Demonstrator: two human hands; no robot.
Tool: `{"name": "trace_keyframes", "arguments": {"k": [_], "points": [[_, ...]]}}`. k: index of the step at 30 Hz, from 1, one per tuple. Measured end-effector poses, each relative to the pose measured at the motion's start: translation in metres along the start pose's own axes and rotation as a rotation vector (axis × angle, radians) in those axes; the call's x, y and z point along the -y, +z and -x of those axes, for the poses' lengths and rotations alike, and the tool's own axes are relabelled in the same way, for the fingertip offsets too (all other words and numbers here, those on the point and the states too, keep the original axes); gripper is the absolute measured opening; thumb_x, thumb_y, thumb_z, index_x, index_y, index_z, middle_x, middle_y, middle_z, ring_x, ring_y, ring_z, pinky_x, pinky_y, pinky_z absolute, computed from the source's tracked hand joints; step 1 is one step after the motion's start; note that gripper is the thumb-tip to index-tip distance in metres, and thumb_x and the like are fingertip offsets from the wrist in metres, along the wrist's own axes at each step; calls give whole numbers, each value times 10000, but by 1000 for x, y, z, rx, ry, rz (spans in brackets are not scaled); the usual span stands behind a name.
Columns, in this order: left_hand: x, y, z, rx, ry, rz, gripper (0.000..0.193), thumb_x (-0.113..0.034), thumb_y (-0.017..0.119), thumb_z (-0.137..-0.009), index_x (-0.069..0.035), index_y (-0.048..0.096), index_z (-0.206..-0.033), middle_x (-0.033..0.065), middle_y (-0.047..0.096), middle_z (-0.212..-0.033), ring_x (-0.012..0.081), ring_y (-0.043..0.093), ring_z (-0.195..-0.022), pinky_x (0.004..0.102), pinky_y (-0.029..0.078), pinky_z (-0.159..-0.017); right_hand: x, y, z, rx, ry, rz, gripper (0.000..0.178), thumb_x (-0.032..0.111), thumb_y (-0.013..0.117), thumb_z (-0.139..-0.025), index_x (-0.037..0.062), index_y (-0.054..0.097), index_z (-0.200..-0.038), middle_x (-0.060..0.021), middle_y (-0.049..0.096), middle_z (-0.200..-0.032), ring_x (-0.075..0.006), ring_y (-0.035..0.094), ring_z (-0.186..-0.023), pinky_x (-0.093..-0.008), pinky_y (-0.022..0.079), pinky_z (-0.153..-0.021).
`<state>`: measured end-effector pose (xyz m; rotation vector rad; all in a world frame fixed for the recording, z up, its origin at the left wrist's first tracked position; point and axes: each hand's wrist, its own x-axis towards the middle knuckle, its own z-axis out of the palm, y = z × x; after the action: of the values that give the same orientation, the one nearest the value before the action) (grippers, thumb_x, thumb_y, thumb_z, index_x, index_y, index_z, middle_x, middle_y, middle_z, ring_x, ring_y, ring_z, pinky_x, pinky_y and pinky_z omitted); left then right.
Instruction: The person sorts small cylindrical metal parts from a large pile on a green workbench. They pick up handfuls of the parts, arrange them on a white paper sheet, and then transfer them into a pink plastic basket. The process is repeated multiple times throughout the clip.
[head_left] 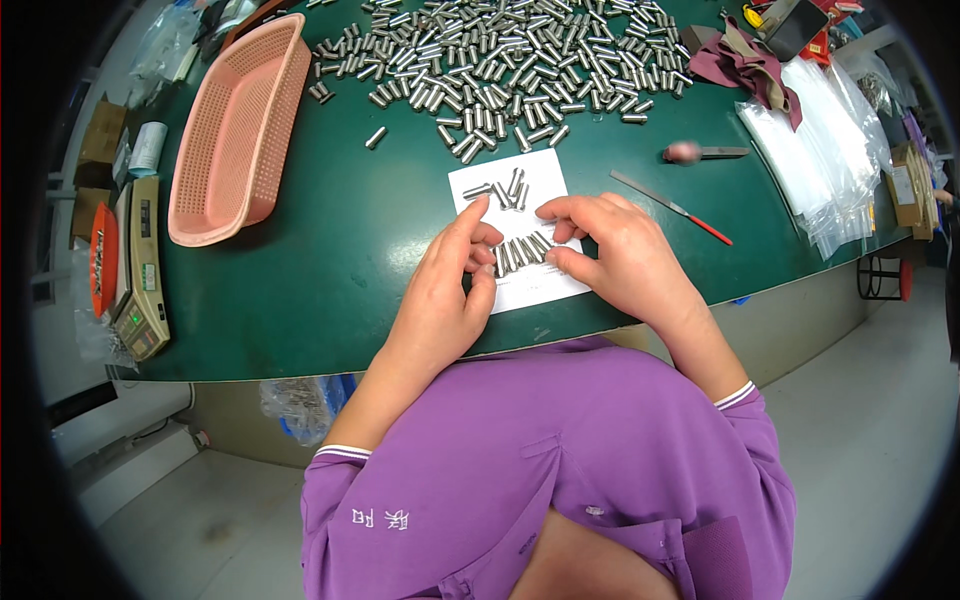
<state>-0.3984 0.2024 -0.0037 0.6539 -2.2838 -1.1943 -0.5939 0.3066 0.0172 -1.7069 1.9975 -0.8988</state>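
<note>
Metal pins (517, 255), one row, lie on white paper (535, 292) between left hand (445, 278) and right hand (628, 252), both curved, part-open — alignment apparently in hand, next move likely needing even inward pressure.

the counter (330, 290) is dark green, the metal pins (518, 254) silver, the paper (530, 288) white. the basket (225, 150) is pink with a pattern of small holes. the purple shirt (620, 430) has white-striped cuffs (737, 396).
</note>
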Motion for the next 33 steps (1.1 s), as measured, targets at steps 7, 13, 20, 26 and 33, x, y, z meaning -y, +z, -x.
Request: {"name": "trace_keyframes", "arguments": {"k": [7,13,20,26,33], "points": [[-1,2,0,6,-9,24,649,137,549,-827,-2,398,-1443,118,635,-1107,163,617,-900,290,518,-825,0,-4,-3,26,25,-7,299,151,741,-784,98,667,-1070,-29,684,-868,-262,624,-881,-403,490,-818],[-4,-1,-2,22,-61,-24,552,81,624,-827,3,494,-1357,113,609,-1089,166,603,-883,287,517,-811,-1,-5,-7,66,-5,-15,279,163,740,-792,96,694,-1059,-43,689,-872,-272,629,-881,-402,493,-822],[-6,-2,-5,51,-105,-105,276,7,718,-810,-10,687,-1083,82,584,-1040,159,590,-821,278,517,-749,-4,9,-8,82,-110,65,292,179,792,-748,136,737,-1032,-41,679,-843,-257,629,-873,-383,499,-786],[-7,0,-7,47,-140,-59,250,7,747,-781,-12,681,-1022,69,604,-1024,152,591,-801,276,514,-728,0,7,-9,110,-53,-37,253,180,791,-737,114,728,-973,-67,671,-862,-282,633,-872,-396,502,-796],[-3,8,0,-34,-92,-19,267,14,774,-744,-46,680,-987,38,639,-918,131,584,-790,264,490,-719,0,16,0,26,-76,-167,252,115,796,-723,98,662,-935,-52,669,-870,-252,652,-846,-391,503,-788]]}}
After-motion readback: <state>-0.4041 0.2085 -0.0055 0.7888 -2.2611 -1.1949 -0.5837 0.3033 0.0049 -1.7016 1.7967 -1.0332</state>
